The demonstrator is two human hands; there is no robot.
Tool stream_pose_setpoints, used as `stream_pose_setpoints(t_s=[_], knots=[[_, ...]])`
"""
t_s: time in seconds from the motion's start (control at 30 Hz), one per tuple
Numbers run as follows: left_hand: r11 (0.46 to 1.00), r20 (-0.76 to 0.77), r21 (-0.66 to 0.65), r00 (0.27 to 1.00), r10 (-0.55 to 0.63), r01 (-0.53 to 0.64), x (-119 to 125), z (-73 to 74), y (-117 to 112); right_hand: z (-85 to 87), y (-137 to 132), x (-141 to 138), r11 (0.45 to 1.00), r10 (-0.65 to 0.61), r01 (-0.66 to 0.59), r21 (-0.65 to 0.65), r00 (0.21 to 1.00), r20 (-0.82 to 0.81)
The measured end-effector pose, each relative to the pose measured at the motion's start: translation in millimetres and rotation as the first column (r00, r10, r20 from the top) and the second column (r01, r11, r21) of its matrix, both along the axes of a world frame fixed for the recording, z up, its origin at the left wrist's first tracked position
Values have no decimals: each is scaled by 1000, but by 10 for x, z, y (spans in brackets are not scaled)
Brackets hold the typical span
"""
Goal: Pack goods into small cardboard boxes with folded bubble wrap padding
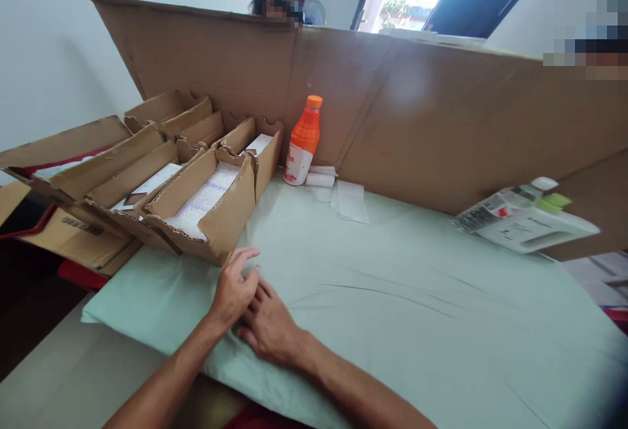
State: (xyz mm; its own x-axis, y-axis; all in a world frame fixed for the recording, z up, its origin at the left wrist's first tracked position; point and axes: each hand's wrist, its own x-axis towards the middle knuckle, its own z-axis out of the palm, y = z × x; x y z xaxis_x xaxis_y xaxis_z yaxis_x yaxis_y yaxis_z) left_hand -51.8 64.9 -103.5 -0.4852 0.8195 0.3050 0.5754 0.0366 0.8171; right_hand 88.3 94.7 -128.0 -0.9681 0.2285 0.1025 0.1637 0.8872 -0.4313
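My left hand (234, 290) is at the near left of the green-covered table (392, 311), its index finger and thumb apart and nothing visible in it. Its fingertips are close to the front corner of a cardboard bin (228, 210) that holds bubble-wrapped material (209, 197). Resting low on the cover, my right hand (275, 327) meets the left hand at the fingers, with its thumb spread apart. I see no object in it, though its palm is hidden.
More cardboard bins (132, 180) with white items stand at left. An orange bottle (301, 144) stands by thin white sheets (349, 200). A clear bottle (500, 203) and a white jug (534, 229) lean against the tall cardboard partition (441, 121). A person's head shows beyond it.
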Motion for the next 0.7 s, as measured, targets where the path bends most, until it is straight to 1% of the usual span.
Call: stream_pose_setpoints(t_s=[0.07, 0.13, 0.2, 0.27, 0.3, 0.4, 0.47, 0.53, 0.63, 0.7], knots=[[996, -36, -29, 996, -87, 86, -115, 5, 310, 50, -206, 257, 992, 94, -92, -91, 995, 20], [988, -48, -36, 987, -150, 149, -192, -52, 580, 111, -307, 454, 973, 138, -129, -194, 990, 31], [981, -52, -35, 980, -190, 189, -226, -148, 767, 197, -261, 554, 960, 102, -103, -262, 995, -17], [978, -61, -26, 977, -206, 205, -225, -255, 861, 343, -78, 537, 959, 10, -48, -278, 990, -137], [978, -66, -19, 976, -206, 205, -218, -306, 879, 449, 51, 486, 961, -50, -11, -276, 976, -210], [978, -81, 3, 975, -209, 209, -189, -425, 878, 879, 473, 191, 963, -178, 80, -259, 906, -383], [977, -88, 15, 974, -209, 211, -174, -474, 875, 1186, 717, -81, 968, -199, 103, -228, 871, -449], [978, -94, 28, 974, -204, 208, -164, -503, 885, 1439, 916, -375, 979, -181, 105, -176, 848, -499], [977, -110, 41, 973, -205, 211, -152, -524, 906, 1698, 1177, -827, 989, -145, 116, -89, 838, -526], [975, -121, 40, 970, -211, 217, -140, -533, 915, 1837, 1345, -1139, 991, -125, 137, -7, 883, -452]])
